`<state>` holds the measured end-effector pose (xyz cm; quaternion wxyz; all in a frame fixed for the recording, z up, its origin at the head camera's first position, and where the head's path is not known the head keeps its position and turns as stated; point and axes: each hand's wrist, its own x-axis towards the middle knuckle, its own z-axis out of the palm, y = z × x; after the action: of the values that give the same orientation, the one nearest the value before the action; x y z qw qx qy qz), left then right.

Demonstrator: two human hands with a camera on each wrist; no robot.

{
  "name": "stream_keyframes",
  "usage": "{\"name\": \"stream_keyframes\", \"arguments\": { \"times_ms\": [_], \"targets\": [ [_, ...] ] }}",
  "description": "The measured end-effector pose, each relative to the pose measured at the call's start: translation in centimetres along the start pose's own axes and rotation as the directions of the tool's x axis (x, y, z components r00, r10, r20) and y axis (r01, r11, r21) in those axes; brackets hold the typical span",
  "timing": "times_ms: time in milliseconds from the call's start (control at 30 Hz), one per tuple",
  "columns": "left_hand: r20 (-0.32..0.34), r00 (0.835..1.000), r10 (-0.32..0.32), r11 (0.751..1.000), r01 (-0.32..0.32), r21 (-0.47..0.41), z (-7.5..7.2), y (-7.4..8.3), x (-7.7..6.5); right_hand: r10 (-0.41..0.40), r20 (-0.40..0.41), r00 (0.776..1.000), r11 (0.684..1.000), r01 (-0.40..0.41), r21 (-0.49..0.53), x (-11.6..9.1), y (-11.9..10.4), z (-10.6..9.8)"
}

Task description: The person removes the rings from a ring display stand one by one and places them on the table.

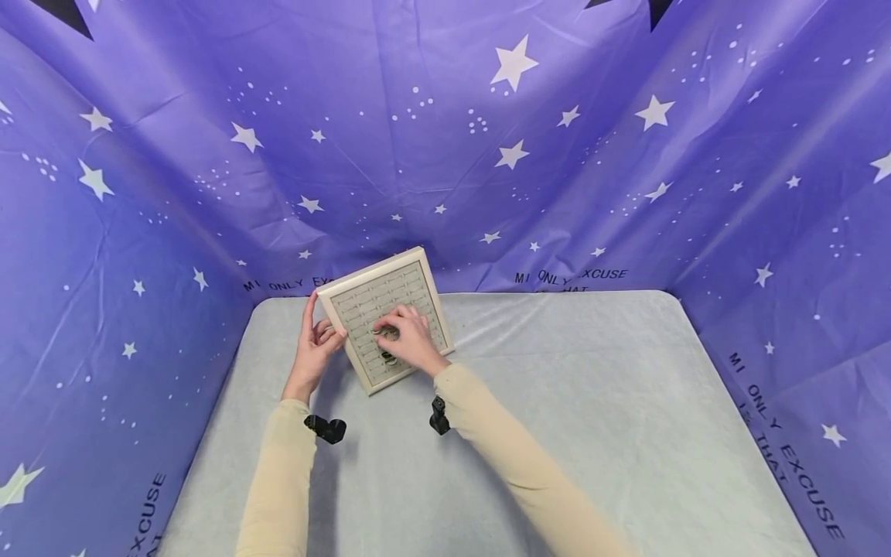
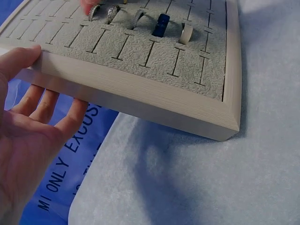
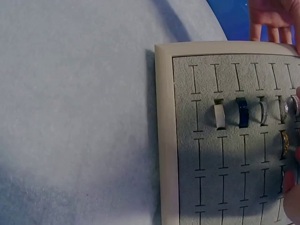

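Observation:
A ring tray (image 1: pixel 395 309) with a pale wood frame and grey slotted padding is tilted up at the back of the table. My left hand (image 1: pixel 316 352) grips its left side, thumb on the frame (image 2: pixel 93 77) and fingers beneath. Over the padding, thumb and forefinger of my right hand (image 1: pixel 411 336) pinch a ring (image 1: pixel 377 332), largely hidden by the fingertips. Near them, one row of slots carries a plain silver band (image 3: pixel 219 116), a dark blue band (image 3: pixel 243 112) and several silver rings (image 3: pixel 264 113). A gold ring (image 3: pixel 285 143) sits in the neighbouring row, beside my right fingertips.
Pale grey cloth covers the table (image 1: pixel 592 433). Purple curtains (image 1: pixel 445 139) with white stars and lettering hang behind it and along both sides. A black wrist camera is strapped to each sleeve, the left camera (image 1: pixel 326 428) and the right camera (image 1: pixel 439 416).

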<state>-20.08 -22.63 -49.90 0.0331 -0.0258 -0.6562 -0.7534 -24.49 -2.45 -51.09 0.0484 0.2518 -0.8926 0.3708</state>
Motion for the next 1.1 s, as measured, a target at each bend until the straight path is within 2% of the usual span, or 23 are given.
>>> {"name": "stream_keyframes", "arguments": {
  "times_ms": [233,367,500,700,1100],
  "targets": [
    [0.007,1.0,0.0,1.0,0.0,-0.013,0.0,-0.5,-0.1,0.053,0.01,0.999,0.996,-0.053,-0.067,0.1,-0.6,0.4],
    [-0.016,1.0,-0.001,1.0,0.001,0.006,-0.3,-1.3,0.1,0.059,0.02,0.998,0.995,-0.057,-0.082,0.2,-0.7,0.5],
    [-0.032,0.999,0.023,0.999,-0.022,0.032,-0.7,-2.3,0.6,0.026,0.027,0.999,0.999,-0.025,-0.045,0.2,-0.5,0.2],
    [-0.017,0.998,0.053,0.998,-0.052,0.035,-0.6,-2.7,0.7,-0.041,0.037,0.998,0.998,0.039,0.044,-0.8,0.6,-0.5],
    [-0.03,0.999,0.027,0.998,-0.025,0.062,-0.5,-2.6,0.7,-0.112,-0.032,0.993,0.985,0.115,0.126,-3.2,3.0,-0.7]
  ]
}}
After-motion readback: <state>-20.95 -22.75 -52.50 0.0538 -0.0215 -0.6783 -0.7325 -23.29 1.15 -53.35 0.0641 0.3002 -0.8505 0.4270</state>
